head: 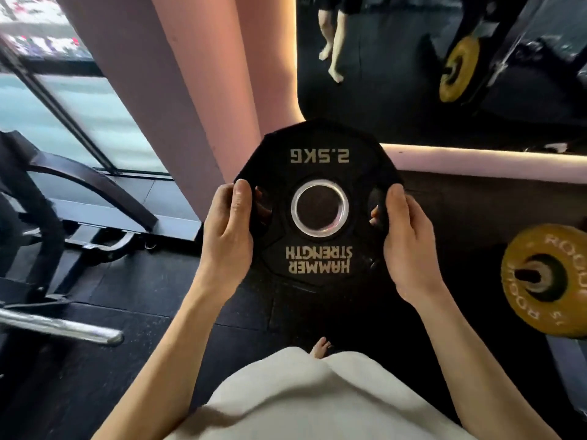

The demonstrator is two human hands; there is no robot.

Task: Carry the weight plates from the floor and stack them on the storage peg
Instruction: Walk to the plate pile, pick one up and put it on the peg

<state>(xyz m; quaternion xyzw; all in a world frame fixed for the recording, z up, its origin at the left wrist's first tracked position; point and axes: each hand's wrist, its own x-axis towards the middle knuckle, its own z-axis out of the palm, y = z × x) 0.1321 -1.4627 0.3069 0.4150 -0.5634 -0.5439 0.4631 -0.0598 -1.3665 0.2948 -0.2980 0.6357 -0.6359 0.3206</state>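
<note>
In the head view, a black weight plate (319, 204) is held in the air in front of the person's body, above the dark floor (127, 312), with its flat face turned up toward the camera and its printed words upside down. The left hand (230, 236) grips the left edge of the plate: the thumb lies on the top face and the fingers go under and come up through the left grip slot. The right hand (405, 246) grips the right edge in the same way, with fingertips showing in the right slot. The center hole (319, 206) with its metal ring lies between the two hands, about equally near to both. To the right, near the right edge of the picture, a yellow plate (551, 281) already sits on a storage peg (527, 275) whose end points out toward the person's side. I judge that the plate must travel to the right, and its face must turn until the hole's axis is in line with the peg; the right hand is nearer to it.
</note>
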